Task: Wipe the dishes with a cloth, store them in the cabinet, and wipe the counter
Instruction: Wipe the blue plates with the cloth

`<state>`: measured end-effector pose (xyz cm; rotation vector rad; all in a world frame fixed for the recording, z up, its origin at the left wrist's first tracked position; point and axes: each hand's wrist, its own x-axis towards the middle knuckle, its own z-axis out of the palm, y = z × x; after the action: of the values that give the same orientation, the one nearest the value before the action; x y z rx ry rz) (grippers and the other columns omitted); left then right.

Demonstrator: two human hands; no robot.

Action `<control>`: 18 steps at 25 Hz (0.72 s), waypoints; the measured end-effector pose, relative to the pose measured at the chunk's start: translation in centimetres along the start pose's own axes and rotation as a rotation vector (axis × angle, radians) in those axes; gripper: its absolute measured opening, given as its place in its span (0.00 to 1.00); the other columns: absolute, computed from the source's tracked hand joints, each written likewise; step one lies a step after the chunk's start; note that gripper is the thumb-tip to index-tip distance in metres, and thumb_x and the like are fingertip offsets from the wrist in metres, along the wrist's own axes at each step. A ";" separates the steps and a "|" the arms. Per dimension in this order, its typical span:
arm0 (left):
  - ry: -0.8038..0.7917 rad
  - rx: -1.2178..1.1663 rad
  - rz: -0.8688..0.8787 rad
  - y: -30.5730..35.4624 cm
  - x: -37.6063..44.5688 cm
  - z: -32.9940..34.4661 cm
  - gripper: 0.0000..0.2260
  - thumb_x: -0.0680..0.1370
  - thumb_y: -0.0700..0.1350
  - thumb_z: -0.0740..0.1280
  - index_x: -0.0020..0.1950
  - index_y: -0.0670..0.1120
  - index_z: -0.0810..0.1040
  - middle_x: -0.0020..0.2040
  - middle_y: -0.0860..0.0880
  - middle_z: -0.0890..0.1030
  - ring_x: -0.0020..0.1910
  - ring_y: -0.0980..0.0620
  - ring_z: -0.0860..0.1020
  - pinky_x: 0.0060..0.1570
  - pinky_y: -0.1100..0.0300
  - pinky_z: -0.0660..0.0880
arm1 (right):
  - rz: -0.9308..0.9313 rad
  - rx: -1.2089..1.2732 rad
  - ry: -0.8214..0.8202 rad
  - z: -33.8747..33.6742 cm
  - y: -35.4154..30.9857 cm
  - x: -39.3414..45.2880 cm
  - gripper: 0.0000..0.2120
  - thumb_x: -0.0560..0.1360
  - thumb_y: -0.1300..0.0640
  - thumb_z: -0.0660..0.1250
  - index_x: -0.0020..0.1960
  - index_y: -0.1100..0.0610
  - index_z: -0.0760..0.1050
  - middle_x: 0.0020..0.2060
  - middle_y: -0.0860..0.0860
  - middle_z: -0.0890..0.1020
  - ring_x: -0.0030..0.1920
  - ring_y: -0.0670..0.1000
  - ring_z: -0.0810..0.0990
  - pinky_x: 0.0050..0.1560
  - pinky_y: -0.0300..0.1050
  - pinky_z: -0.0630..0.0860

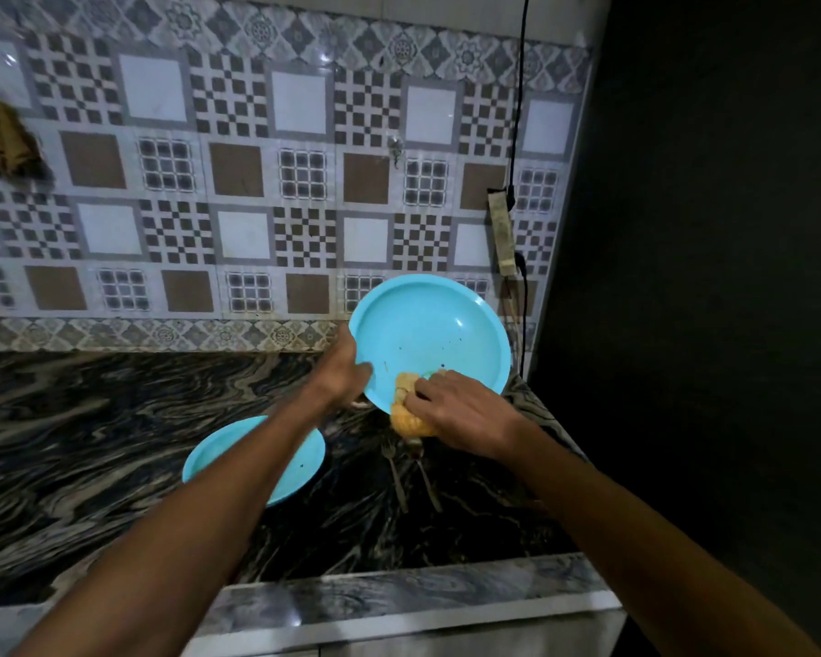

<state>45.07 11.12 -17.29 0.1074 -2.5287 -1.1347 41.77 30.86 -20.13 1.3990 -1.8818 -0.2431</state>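
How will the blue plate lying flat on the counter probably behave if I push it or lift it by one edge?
The second plate looks thin and plastic-like, so it is probably light and stiff. On the polished counter it would likely slide rather than tip. The raised plate of the same kind is held by the left hand at its rim alone, which suggests little weight.

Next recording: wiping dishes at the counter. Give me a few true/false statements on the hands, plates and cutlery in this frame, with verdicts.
1. The left hand holds the raised blue plate by its rim. True.
2. The right hand presses a yellow cloth against that plate. True.
3. The raised plate is spotless. False: dark specks show on its surface.
4. The second blue plate is stacked under the raised one. False: it lies apart on the counter, partly hidden by the left forearm.
5. A fork lies on the counter below the cloth. True.
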 end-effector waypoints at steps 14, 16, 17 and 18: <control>0.058 0.097 0.023 1.5 2.8 1.0 0.21 0.78 0.38 0.62 0.69 0.41 0.59 0.57 0.38 0.75 0.50 0.39 0.77 0.46 0.44 0.79 | -0.005 -0.066 -0.102 0.2 3.7 -2.4 0.15 0.70 0.58 0.53 0.47 0.54 0.77 0.40 0.53 0.80 0.39 0.56 0.79 0.40 0.47 0.77; 0.136 0.047 -0.026 2.2 2.5 1.8 0.21 0.78 0.40 0.64 0.68 0.40 0.60 0.55 0.39 0.76 0.49 0.38 0.78 0.45 0.45 0.80 | 0.035 -0.105 -0.122 0.0 3.7 -1.6 0.13 0.70 0.59 0.56 0.47 0.54 0.77 0.40 0.54 0.80 0.38 0.56 0.80 0.39 0.46 0.77; 0.154 -0.027 -0.077 2.5 2.2 2.6 0.23 0.77 0.42 0.66 0.67 0.40 0.60 0.55 0.40 0.75 0.50 0.38 0.78 0.46 0.45 0.80 | 0.067 -0.113 -0.120 -0.3 3.5 -0.9 0.09 0.69 0.60 0.62 0.47 0.55 0.77 0.39 0.53 0.80 0.37 0.55 0.80 0.37 0.45 0.76; 0.149 -0.102 -0.111 2.6 2.1 3.6 0.23 0.77 0.42 0.67 0.67 0.40 0.59 0.56 0.40 0.75 0.51 0.37 0.79 0.46 0.44 0.79 | 0.098 -0.093 -0.098 -0.3 3.3 -0.3 0.09 0.66 0.62 0.69 0.46 0.56 0.78 0.37 0.54 0.80 0.35 0.55 0.79 0.35 0.44 0.74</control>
<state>42.05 15.01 -16.94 0.2976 -2.3549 -1.2473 39.56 32.49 -18.27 1.2492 -1.9872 -0.3517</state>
